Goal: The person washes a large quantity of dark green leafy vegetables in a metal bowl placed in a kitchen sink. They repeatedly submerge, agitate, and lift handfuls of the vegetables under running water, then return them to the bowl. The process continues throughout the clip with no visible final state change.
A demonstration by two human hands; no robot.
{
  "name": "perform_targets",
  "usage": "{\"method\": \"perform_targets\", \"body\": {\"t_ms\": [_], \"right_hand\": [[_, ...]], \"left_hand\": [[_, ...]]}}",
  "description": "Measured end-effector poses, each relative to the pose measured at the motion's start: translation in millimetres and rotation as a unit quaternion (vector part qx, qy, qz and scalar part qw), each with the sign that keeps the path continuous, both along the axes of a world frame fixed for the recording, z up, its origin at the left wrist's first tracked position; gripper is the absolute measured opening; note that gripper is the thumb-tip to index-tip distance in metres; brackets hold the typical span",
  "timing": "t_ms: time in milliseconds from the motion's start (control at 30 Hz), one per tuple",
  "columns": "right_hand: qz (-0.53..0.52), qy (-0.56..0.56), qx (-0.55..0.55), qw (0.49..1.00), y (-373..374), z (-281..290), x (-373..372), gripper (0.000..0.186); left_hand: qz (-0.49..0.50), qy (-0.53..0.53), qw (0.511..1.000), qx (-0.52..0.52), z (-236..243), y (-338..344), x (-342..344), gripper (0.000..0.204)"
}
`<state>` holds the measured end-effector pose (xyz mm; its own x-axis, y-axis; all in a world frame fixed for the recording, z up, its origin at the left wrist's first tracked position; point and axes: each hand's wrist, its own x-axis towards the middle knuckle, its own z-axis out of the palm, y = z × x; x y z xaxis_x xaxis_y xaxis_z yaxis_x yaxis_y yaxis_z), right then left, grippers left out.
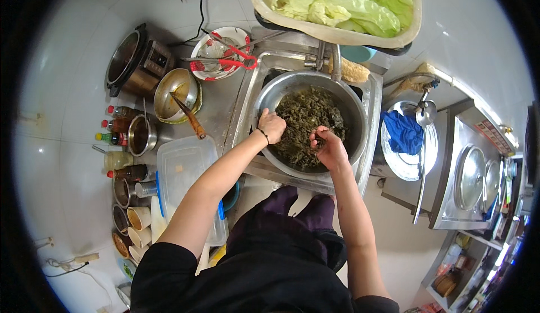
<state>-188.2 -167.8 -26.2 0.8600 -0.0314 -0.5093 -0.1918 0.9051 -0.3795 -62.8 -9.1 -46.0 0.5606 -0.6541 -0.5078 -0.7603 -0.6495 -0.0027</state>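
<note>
A wide steel basin point(360, 123) sits in the sink and holds a heap of dark green, shredded-looking leafy greens point(306, 113). My left hand point(272, 127), with a dark band at its wrist, is closed at the left side of the heap, its fingertips down among the greens. Over the right part of the heap, my right hand point(329, 149) is turned partly palm up with its fingers curled in, and a dark bit of greens shows between them. The faucet point(336, 65) reaches over the basin's far rim.
Behind the sink stands a cream basket point(419, 9) of pale green leaves. On the left counter are a patterned bowl point(197, 51) with red-handled tongs, a pot point(163, 96) with a knife across it, a clear plastic lid point(185, 155), bottles and a cooker point(132, 60). A stove point(450, 200) stands right.
</note>
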Motion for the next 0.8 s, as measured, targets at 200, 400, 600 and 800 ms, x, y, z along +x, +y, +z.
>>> {"method": "perform_targets", "body": {"t_ms": [200,400,600,800], "right_hand": [[-0.007,0.008,-0.002,1.0,-1.2,2.9,-4.6,0.006],[-0.005,-0.002,-0.006,1.0,-0.3,-0.1,-6.2,0.006],[-0.01,0.0,-0.005,1.0,2.2,-0.8,-7.5,0.005],[-0.014,0.012,-0.005,1.0,3.1,0.9,-8.0,0.005]], "left_hand": [[0.045,0.062,0.987,-0.144,8.6,12.5,23.7,0.003],[0.078,0.111,0.964,-0.23,23.3,16.4,43.5,0.011],[-0.019,0.03,0.996,-0.084,3.5,5.8,29.8,0.014],[-0.091,-0.079,0.991,-0.059,-32.0,5.0,31.2,0.011]]}}
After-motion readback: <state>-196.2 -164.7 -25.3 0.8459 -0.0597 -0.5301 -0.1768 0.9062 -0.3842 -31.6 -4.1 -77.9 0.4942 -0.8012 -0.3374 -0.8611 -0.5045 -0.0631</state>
